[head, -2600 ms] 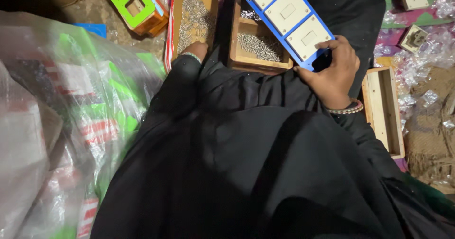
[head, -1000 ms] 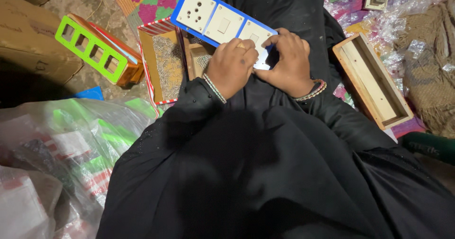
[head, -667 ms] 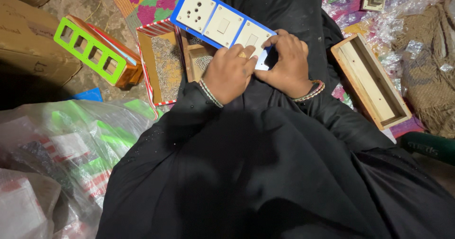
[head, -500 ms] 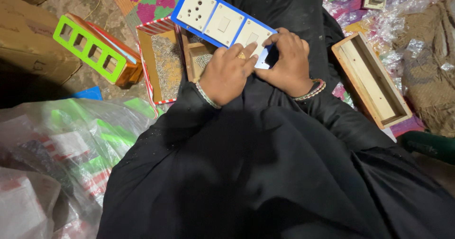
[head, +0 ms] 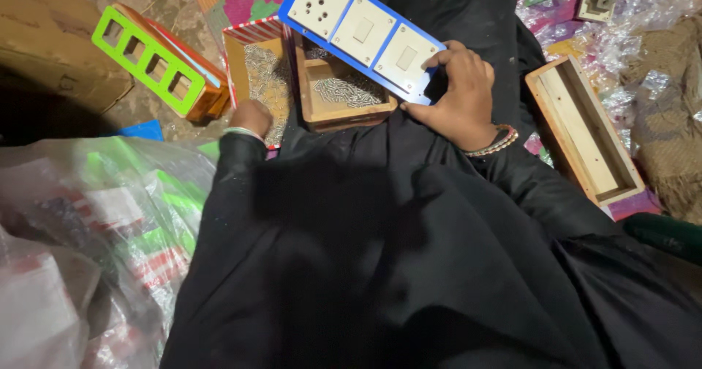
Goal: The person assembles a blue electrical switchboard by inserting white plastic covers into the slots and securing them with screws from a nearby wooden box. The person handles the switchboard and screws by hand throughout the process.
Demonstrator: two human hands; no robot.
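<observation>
You are sitting with black cloth (head: 409, 266) covering your lap, and everything below is placed relative to the blue-framed switch plate (head: 362, 32).

Nearest you, at the plate's lower right end, your right hand (head: 457, 98) is gripping that end of the plate, fingers curled over its edge and thumb beneath, so the plate is hanging tilted above the boxes. Your left hand (head: 251, 115) is down to the lower left of the plate, resting in the cardboard box of small metal screws (head: 265, 84); its fingers are hidden from the camera, so I cannot tell whether they are pinching a screw or lying loose.

Directly under the plate's middle, a wooden box (head: 344, 98) is holding more screws. An empty wooden box (head: 585, 131) is lying well to the right of the plate. A clear plastic bag (head: 88, 230) is sitting far below and left of it.

Progress, as judged: the plate is carrying one socket and two switches, all three seated in the frame. Whether fixing screws are in is not visible from this face. No wooden box is joined to the plate yet.

Farther out, a green frame on an orange box (head: 157, 62) is lying to the plate's left, and a single loose switch module (head: 599, 0) to its upper right.
</observation>
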